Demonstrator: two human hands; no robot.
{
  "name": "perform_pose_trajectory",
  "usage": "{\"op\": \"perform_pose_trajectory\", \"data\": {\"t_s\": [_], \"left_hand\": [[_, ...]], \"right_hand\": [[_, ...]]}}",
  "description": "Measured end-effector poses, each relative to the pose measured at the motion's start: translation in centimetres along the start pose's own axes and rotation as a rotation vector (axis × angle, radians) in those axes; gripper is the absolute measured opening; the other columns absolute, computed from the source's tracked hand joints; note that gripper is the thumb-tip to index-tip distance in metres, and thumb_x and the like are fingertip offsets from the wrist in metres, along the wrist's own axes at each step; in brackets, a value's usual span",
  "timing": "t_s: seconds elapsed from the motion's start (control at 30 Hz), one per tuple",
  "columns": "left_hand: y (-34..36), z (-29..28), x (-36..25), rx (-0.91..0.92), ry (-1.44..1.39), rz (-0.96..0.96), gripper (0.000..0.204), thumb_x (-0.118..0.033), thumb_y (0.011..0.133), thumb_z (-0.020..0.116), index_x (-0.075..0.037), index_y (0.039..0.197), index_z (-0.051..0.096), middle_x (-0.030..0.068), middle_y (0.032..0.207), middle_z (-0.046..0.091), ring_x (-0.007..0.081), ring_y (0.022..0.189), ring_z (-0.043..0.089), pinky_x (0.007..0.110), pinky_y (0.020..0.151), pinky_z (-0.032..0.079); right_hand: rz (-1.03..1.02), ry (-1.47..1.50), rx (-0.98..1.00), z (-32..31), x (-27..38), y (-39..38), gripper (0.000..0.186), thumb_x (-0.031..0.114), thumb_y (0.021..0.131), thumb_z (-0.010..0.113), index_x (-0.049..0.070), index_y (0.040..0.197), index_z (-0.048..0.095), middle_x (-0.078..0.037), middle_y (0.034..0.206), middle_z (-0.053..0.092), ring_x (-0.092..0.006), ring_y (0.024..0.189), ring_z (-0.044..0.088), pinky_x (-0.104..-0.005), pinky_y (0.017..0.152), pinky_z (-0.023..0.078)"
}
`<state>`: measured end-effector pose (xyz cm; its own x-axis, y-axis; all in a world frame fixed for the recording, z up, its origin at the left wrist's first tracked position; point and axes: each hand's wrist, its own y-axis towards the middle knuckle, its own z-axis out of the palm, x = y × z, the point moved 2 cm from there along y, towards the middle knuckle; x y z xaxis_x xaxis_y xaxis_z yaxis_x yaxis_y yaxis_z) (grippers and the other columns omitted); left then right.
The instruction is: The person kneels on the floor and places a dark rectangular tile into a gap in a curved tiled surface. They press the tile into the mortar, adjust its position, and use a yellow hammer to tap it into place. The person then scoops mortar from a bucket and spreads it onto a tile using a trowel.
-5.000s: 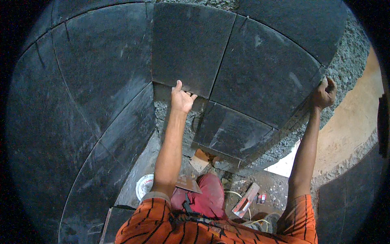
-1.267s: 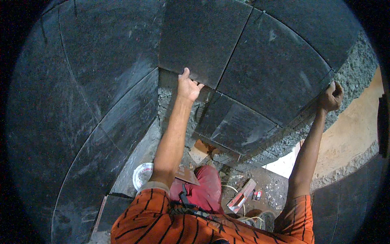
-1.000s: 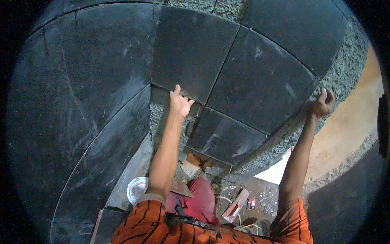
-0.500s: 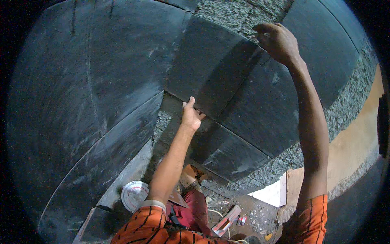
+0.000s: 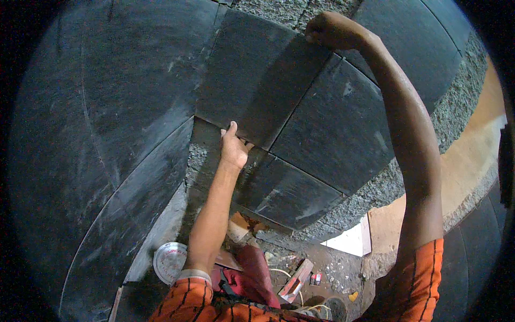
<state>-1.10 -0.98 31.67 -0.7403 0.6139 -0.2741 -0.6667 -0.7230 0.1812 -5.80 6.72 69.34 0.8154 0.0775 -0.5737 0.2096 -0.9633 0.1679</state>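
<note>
A large dark grey wall tile (image 5: 257, 70) stands against the wall in front of me. My left hand (image 5: 234, 149) grips its lower edge, thumb on the face and fingers tucked under the edge. At the tile's upper right edge is my right hand (image 5: 338, 31), its fingers curled closed; whatever they hold, if anything, is hidden. Another dark tile (image 5: 335, 123) adjoins on the right, with a narrow joint between. Below it sits a lower dark tile (image 5: 289, 190). Bare grey surface (image 5: 206, 139) shows beneath my left hand.
Rough grey mortar (image 5: 268, 9) shows above the tile and along the right border. Dark tiled wall (image 5: 129, 80) rises on the left. On the floor lie a white round lid (image 5: 170, 262), a red-and-grey tool (image 5: 296, 282), a small red-and-white pack (image 5: 316, 278) and rubble.
My right hand has moved a little up and left along the tile's top edge. My left hand keeps its hold on the lower edge. The whole view has shifted slightly.
</note>
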Motion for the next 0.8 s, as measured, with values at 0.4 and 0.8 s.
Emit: {"op": "perform_pose_trajectory", "data": {"t_s": [0.4, 0.8], "left_hand": [[-1.2, 1.0, -0.4, -0.055, -0.013, 0.007, 0.054, -0.029, 0.092, 0.047, -0.012, 0.135, 0.018, 0.0155, 0.136, 0.033, 0.0335, 0.123, 0.036, 0.057, 0.099, 0.026], [-1.0, 0.6, -0.4, 0.023, 0.02, 0.028, 0.076, -0.039, 0.084, 0.059, -0.018, 0.137, 0.01, 0.008, 0.131, 0.04, 0.0294, 0.113, 0.043, 0.053, 0.089, 0.031]], "right_hand": [[-0.341, -0.434, 0.054, 1.0, -1.9, 0.9, 0.02, 0.016, 0.081, 0.052, -0.001, 0.075, 0.059, -0.015, 0.073, 0.061, -0.0304, 0.066, 0.058, -0.039, 0.061, 0.046], [0.068, -0.01, 0.012, 0.1, 0.0, -0.2, 0.023, 0.025, 0.085, 0.056, 0.003, 0.09, 0.064, -0.014, 0.079, 0.065, -0.0254, 0.073, 0.063, -0.039, 0.069, 0.047]]}}
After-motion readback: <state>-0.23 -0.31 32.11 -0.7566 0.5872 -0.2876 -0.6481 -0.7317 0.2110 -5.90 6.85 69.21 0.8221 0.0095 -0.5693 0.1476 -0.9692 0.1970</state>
